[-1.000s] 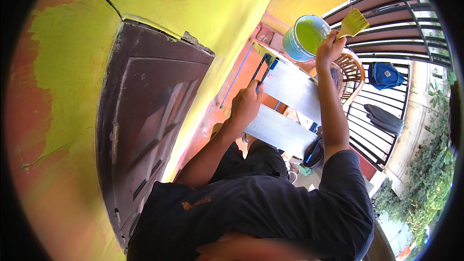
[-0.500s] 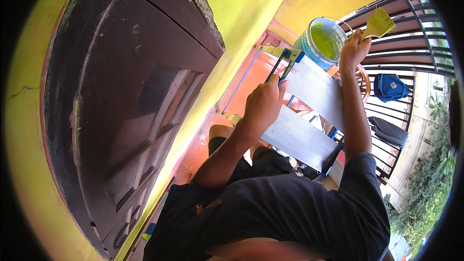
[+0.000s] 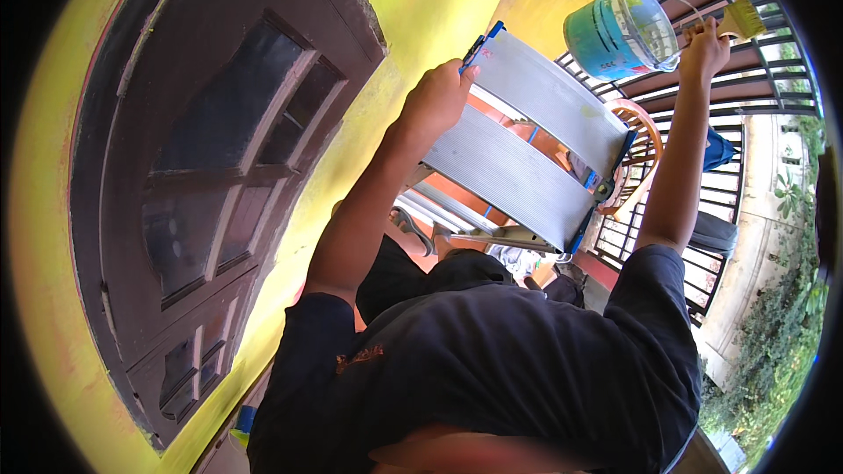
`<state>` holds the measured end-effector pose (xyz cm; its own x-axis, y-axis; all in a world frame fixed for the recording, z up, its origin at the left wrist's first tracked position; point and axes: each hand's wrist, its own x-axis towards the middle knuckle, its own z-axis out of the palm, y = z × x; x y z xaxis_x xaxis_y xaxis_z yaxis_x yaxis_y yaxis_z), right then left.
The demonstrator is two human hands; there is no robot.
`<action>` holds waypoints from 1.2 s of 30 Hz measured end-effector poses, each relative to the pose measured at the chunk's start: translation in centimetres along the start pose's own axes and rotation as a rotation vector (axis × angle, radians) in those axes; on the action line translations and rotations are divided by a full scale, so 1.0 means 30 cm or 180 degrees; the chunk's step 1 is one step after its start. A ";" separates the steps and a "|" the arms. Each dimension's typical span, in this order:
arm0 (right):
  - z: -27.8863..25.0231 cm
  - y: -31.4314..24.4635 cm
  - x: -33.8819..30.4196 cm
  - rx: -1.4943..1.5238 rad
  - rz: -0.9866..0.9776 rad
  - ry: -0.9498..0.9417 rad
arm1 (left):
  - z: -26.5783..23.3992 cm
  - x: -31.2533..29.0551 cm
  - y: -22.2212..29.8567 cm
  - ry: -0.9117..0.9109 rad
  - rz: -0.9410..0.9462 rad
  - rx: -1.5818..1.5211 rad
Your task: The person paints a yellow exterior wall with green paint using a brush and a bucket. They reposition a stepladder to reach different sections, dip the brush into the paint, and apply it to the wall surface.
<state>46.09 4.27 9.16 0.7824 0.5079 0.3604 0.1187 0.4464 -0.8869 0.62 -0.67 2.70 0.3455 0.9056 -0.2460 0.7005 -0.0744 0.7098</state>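
My left hand [image 3: 436, 98] is closed around the blue-trimmed edge of an aluminium stepladder [image 3: 536, 158], at the corner of its top step. Raised out to the right, my right hand [image 3: 705, 51] grips a wide paintbrush [image 3: 743, 19] with yellow-green bristles. The wire handle of a blue paint bucket [image 3: 606, 33] runs into the same hand. The bucket hangs beside the ladder's top step, tilted with its mouth toward that hand, and yellow-green paint smears its inside. How the fingers split between brush and handle is hidden.
A dark brown panelled door [image 3: 228, 140] in a yellow wall [image 3: 439, 0] stands to the left. A wooden chair [image 3: 645, 154] is right of the ladder, before a black metal railing [image 3: 702, 96]. A blue bag [image 3: 718, 151] and a dark bag [image 3: 713, 235] hang there.
The bucket has come off the ladder's far end and swung right and tilted with my right hand, which moved up and right with the brush. My left hand still holds the ladder's edge.
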 end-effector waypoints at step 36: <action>-1.160 0.060 -1.265 -0.1804 0.0451 0.2733 | 0.016 0.014 -0.118 -0.0693 0.0344 -0.2261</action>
<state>37.88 -39.85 -16.16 0.9574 -0.2662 0.1122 0.0880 -0.1012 -0.9910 -1.42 -0.22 -0.24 0.5569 0.8000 -0.2233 0.1095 0.1958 0.9745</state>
